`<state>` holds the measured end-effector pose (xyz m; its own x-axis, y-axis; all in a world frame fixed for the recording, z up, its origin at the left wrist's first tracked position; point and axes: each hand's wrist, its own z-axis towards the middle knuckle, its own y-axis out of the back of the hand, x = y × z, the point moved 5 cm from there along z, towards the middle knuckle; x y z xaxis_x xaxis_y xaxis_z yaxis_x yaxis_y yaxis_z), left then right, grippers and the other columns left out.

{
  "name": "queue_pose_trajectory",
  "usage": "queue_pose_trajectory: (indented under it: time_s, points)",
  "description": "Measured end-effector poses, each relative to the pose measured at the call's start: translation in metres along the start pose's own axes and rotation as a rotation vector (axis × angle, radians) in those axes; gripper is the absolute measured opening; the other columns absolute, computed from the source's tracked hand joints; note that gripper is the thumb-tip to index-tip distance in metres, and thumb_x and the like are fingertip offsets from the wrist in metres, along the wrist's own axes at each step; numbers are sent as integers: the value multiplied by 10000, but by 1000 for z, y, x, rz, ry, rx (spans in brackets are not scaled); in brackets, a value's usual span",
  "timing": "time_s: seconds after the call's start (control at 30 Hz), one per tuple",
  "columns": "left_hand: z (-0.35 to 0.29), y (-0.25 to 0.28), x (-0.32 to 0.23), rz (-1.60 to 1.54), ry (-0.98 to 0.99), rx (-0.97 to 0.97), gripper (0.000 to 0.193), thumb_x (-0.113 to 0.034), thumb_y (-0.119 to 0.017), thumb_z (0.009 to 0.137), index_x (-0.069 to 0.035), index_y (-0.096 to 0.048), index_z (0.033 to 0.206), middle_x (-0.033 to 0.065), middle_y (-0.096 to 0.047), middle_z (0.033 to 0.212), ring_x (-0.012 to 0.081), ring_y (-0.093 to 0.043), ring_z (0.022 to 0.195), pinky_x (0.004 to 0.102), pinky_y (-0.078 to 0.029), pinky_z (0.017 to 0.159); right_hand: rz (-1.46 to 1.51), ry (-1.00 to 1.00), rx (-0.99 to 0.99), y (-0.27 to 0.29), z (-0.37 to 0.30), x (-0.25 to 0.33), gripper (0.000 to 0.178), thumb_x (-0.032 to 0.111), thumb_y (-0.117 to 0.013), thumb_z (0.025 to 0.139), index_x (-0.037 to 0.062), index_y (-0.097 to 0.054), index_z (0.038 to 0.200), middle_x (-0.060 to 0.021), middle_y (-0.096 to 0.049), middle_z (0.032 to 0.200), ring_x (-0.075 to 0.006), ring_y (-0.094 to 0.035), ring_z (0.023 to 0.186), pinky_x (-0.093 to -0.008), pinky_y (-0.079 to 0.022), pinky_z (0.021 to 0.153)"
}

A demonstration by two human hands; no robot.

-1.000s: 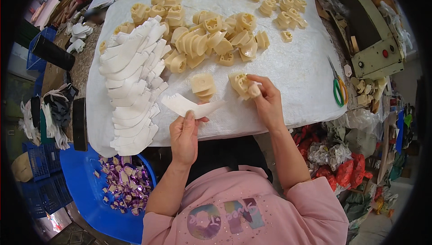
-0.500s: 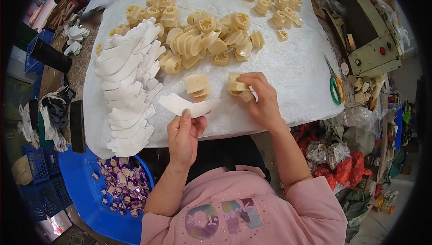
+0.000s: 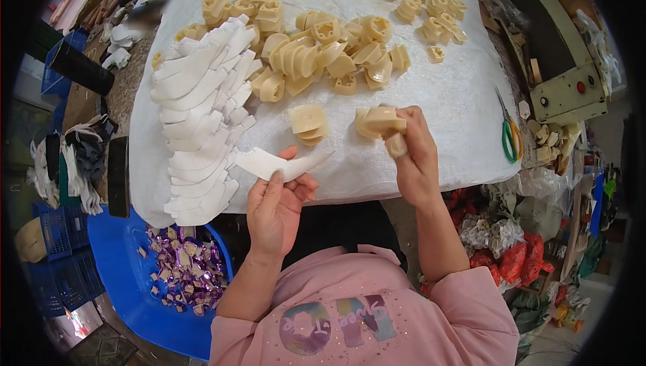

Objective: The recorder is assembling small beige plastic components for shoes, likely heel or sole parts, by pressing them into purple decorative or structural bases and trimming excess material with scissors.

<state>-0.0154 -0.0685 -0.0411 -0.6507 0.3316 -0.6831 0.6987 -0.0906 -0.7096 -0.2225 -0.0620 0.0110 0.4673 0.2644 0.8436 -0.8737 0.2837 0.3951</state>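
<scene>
My left hand (image 3: pixel 279 198) pinches a curved white strip (image 3: pixel 259 162) with a notched edge between thumb and fingers, its thin end pointing right. My right hand (image 3: pixel 416 154) grips a beige moulded piece (image 3: pixel 389 121), shaped like a shoe heel, just above the table. Close behind that piece sits another beige piece (image 3: pixel 361 124), partly hidden; whether they touch I cannot tell. Between my hands, beyond the strip, a short stack of beige pieces (image 3: pixel 307 121) rests on the table. A long overlapping pile of white strips (image 3: pixel 195 144) lies to the left.
A heap of beige pieces (image 3: pixel 303 56) covers the middle of the white-covered table (image 3: pixel 444 117), with smaller groups at the far right. Green-and-orange scissors (image 3: pixel 509 138) lie near the right edge. Below left is a blue tub (image 3: pixel 128 285) of purple and beige scraps; red bags (image 3: pixel 521 258) lie below right.
My right hand has drawn a beige piece slightly right and turned it. The fingers of my left hand have opened somewhat around the strip, which now tilts more. The whole view has shifted a little.
</scene>
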Motion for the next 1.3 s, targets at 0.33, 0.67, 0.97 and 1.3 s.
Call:
queue_pose_trajectory:
  time_s: [0.33,0.67,0.97,1.3]
  points:
    - [-10,5,-3,101,-68,-28,433,-234,-394,989,73,-397,1295,124,-568,1109,183,-541,980,327,-448,817,35,100,227,-40,-14,36,360,-26,-651,731,36,-587,1080,-124,-566,1055,-255,-592,831,-330,-487,705]
    - [-8,-17,3,-177,57,-2,437,-283,-337,1002,22,-393,1309,145,-530,1191,203,-525,1091,371,-419,944,-20,320,286,-79,-32,61,460,-85,-650,690,19,-569,1131,-131,-540,972,-276,-541,889,-332,-490,740]
    - [-20,-20,-3,-14,-61,-18,434,-236,-342,997,63,-376,1309,149,-513,1225,205,-521,1112,357,-411,960,213,457,-27,-65,-28,58,417,-107,-629,730,40,-571,1115,-148,-611,1006,-280,-615,848,-338,-503,703]
    - [-29,-24,-14,29,-143,95,401,-149,-342,968,122,-425,1252,192,-515,1239,230,-521,1134,364,-412,971,144,597,-79,-59,-27,58,479,-122,-636,682,61,-565,1119,-127,-605,1037,-282,-567,837,-341,-477,685]
